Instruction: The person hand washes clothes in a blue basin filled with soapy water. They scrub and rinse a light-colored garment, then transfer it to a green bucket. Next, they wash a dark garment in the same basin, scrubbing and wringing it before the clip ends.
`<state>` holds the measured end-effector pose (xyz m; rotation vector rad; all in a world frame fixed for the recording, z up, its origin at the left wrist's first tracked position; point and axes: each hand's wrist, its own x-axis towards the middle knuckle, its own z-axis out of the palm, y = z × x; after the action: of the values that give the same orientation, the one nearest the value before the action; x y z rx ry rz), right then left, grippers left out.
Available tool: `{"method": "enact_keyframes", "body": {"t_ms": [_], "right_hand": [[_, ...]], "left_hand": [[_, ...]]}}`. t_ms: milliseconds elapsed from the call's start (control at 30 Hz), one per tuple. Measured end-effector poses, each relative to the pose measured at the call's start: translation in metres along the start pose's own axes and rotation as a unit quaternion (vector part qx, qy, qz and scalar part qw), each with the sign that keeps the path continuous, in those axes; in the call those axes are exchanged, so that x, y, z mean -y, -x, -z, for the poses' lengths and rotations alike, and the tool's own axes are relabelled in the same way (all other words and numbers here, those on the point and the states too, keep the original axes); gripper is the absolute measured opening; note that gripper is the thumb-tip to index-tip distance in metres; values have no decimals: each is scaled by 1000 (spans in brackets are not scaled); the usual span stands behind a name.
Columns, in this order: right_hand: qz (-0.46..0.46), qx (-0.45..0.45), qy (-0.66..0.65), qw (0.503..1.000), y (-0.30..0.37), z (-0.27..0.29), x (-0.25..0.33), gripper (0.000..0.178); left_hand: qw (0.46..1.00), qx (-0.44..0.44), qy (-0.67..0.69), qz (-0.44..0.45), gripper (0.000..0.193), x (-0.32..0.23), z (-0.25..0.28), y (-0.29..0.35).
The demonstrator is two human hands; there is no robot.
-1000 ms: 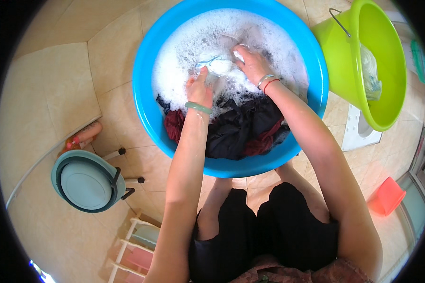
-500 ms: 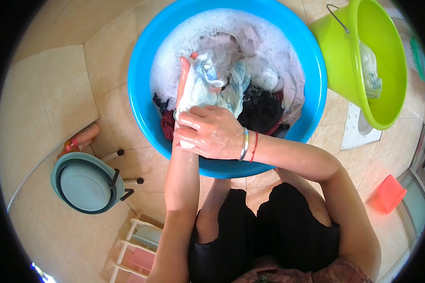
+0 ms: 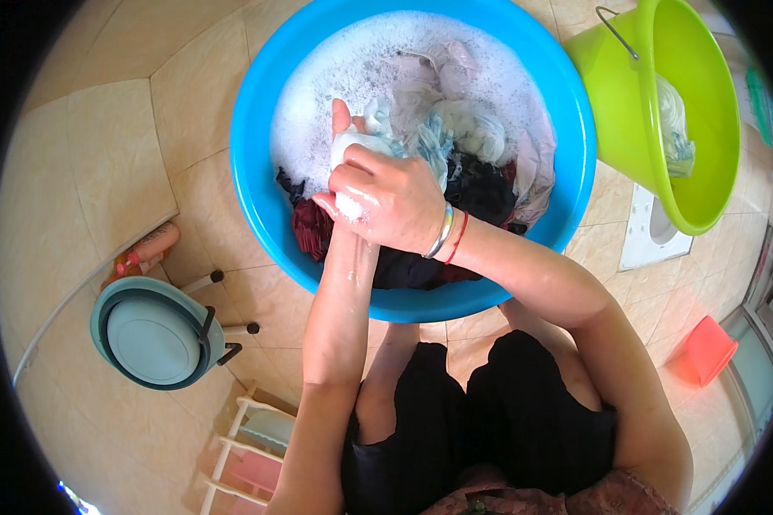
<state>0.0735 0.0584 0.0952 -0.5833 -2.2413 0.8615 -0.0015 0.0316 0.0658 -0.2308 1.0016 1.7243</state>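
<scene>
Over the large blue basin [image 3: 246, 163], my two hands work a wet white and light-blue garment [image 3: 371, 148] between them. My left hand [image 3: 342, 118] lies under the cloth, some fingertips showing past its far side; the rest is hidden. My right hand [image 3: 391, 196] is closed like a fist over the cloth and presses it against the left palm, suds on its knuckles. More of the pale cloth [image 3: 477, 133] trails into the foamy water [image 3: 318, 77]. Dark clothes [image 3: 481, 189] and a dark red piece [image 3: 309, 227] lie soaking near my hands.
A lime-green bucket [image 3: 605, 94] tilts at the right, a white and blue cloth [image 3: 674, 129] inside. Left stand a grey-green folding basin [image 3: 155, 339], an orange-pink bottle [image 3: 156, 244] and a white rack [image 3: 223, 455]. A coral container [image 3: 704, 352] sits right on the tiled floor.
My right hand has slid forward along the left palm, bunching the garment more tightly. Less of the white cloth shows above the hands now.
</scene>
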Motion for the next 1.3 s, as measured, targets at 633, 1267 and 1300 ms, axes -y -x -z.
{"method": "enact_keyframes", "body": {"t_ms": [633, 1267, 1300], "right_hand": [[-282, -25, -216, 934, 11, 46, -132, 68], [-330, 218, 194, 898, 30, 4, -153, 65], [-306, 203, 218, 904, 25, 9, -141, 66]], "left_hand": [[948, -130, -264, -120, 39, -23, 33, -9], [548, -13, -821, -157, 66, 10, 33, -27], [568, -21, -802, -183, 66, 10, 38, -18]]}}
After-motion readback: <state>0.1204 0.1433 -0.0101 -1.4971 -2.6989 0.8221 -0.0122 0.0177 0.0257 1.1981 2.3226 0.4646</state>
